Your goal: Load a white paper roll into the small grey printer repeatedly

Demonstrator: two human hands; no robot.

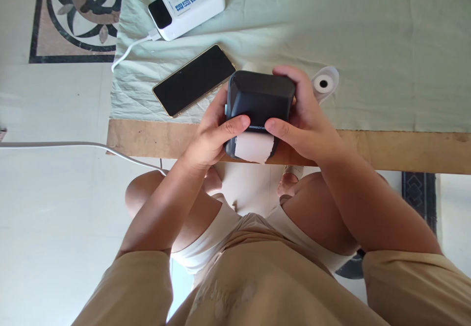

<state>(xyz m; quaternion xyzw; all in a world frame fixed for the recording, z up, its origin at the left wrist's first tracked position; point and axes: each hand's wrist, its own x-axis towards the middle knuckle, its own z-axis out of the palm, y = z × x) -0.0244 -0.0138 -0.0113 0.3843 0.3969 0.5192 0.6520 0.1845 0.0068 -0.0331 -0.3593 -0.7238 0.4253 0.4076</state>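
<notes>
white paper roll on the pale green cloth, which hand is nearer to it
Right. The right hand, gripping the right side of the black, box-shaped device, is just left of the white paper roll. The left hand, on the device's left side, is farther away.

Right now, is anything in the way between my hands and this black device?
Nothing visible is. Your left hand and right hand both hold the black device directly, thumbs on its near face. The paper sticks out below the thumbs, not under them. The device's underside is hidden.
</notes>
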